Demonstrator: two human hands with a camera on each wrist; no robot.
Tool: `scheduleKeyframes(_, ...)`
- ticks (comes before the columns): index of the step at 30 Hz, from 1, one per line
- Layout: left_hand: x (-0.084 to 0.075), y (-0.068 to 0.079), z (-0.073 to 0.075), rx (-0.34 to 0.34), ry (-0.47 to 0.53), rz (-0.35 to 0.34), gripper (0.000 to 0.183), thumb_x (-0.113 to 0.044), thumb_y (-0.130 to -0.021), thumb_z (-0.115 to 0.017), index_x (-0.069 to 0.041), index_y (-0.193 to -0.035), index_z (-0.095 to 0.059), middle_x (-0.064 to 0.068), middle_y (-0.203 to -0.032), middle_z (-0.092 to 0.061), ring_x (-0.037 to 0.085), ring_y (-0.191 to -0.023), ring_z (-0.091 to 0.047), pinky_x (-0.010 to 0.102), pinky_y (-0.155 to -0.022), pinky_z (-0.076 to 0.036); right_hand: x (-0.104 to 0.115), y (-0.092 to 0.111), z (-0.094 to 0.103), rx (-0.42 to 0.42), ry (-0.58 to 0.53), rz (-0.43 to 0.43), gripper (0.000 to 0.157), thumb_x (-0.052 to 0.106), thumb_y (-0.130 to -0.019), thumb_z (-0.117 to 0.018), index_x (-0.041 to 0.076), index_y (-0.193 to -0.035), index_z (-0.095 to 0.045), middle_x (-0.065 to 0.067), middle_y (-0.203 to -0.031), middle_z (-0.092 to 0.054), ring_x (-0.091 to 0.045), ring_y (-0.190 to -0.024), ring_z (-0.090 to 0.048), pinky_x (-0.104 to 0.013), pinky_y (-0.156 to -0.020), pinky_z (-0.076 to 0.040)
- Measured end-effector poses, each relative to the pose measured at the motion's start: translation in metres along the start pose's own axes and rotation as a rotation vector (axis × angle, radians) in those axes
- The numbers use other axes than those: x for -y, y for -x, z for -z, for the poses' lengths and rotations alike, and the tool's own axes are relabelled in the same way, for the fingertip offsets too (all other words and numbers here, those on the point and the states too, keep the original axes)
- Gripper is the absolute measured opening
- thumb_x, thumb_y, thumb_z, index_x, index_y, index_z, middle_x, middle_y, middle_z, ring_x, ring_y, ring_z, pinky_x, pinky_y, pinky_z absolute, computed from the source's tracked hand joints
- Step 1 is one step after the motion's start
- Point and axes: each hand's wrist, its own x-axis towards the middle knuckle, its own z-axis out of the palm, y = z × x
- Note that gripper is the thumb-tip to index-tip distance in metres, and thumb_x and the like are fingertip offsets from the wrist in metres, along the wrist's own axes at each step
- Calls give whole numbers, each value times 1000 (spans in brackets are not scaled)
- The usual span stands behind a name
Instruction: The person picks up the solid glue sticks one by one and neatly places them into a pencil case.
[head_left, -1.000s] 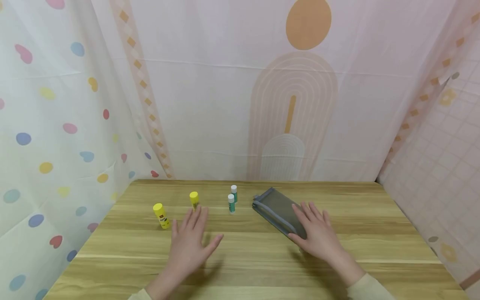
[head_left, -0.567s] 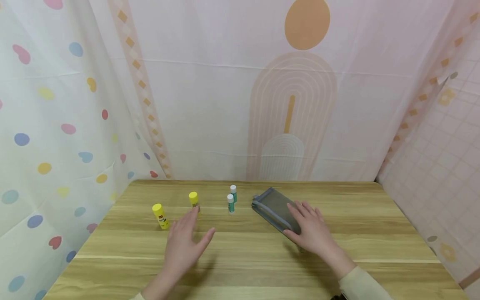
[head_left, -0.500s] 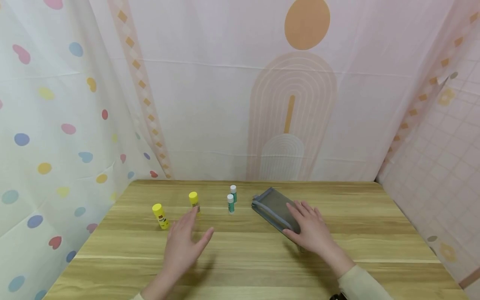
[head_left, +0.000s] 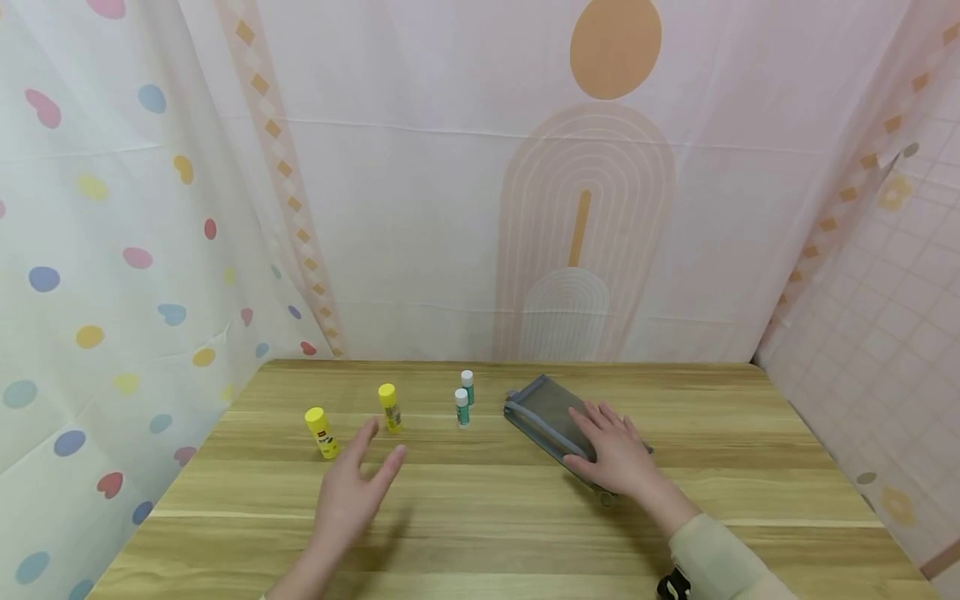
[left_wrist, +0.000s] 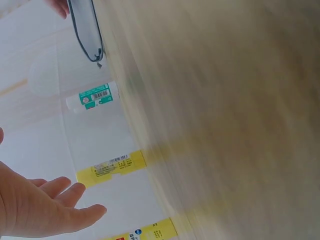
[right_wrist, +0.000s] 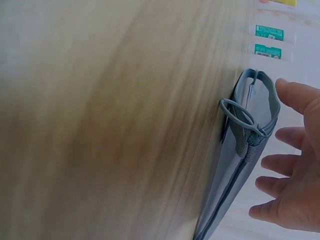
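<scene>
Two yellow glue sticks stand upright at the left, the outer glue stick [head_left: 322,433] a little nearer than the inner glue stick [head_left: 391,409]. My left hand [head_left: 348,492] hovers just in front of them, thumb and fingers apart, holding nothing. In the left wrist view, its fingertips [left_wrist: 75,192] appear between the two yellow sticks. Two green glue sticks with white caps [head_left: 462,408] stand together in the middle. A grey mesh zip pouch [head_left: 547,417] lies slanted at the right. My right hand [head_left: 618,454] is over its near end with spread fingers; the right wrist view shows the pouch's open-looking end and loop [right_wrist: 237,112].
The wooden table [head_left: 480,533] ends at a pale patterned curtain [head_left: 420,250] along the back. More curtain [head_left: 97,275] closes off the left side. A dark wrist device [head_left: 673,585] shows at the right sleeve [head_left: 720,554].
My left hand has drawn back and left, uncovering the inner yellow glue stick, with its fingers bent more. My right hand has shifted slightly left over the pouch. The pouch and sticks stay put.
</scene>
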Motion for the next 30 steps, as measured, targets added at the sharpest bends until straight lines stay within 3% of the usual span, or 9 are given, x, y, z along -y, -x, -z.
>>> scheduleKeyframes(12,3,4,10,-19,37,38,75,-46,-98,-59,3,-150,-34,21,-150,-40,41,-137,-38,57,-113,-30,4,-6,-6,20,28,37,59,24,-91,-74,-3,-139,-53,-26,-139,-51,-45,-132,-44,-67,-106,-33)
scheduleKeyframes(20,5,4,14,-14,27,70,75,-46,-99,-58,2,-151,-33,20,-151,-39,40,-137,-37,57,-113,-29,10,-7,-9,67,33,-17,57,22,-92,-72,1,-141,-52,-26,-141,-50,-46,-132,-42,-74,-98,-35)
scheduleKeyframes(30,5,5,17,-7,38,85,78,-49,-99,-56,2,-152,-31,19,-153,-37,40,-139,-35,56,-114,-27,16,-8,-11,81,70,-10,55,14,-90,-74,3,-140,-53,-25,-139,-52,-45,-130,-46,-74,-92,-40)
